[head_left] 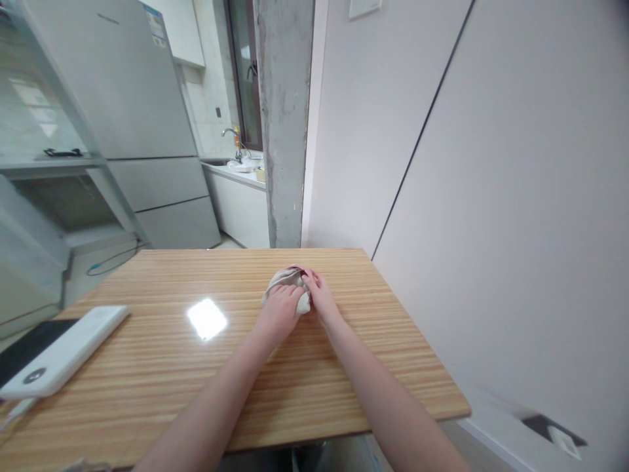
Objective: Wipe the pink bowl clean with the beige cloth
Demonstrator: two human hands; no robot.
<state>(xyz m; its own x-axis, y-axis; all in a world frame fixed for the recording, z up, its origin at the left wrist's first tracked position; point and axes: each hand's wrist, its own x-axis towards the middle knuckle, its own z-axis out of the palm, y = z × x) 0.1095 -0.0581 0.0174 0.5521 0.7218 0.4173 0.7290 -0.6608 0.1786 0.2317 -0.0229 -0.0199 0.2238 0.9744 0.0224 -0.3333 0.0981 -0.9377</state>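
Both hands are gripping a small bundle of pale cloth (287,283) near the far edge of the wooden worktop (147,367). The left hand (280,308) and right hand (322,298) are curling their fingers over it, pressing it down.

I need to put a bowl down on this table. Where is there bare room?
Free: the wood between the white device and the left hand, and the right strip from the right hand to the table edge. Crowded: the far middle, where both hands press the cloth bundle.
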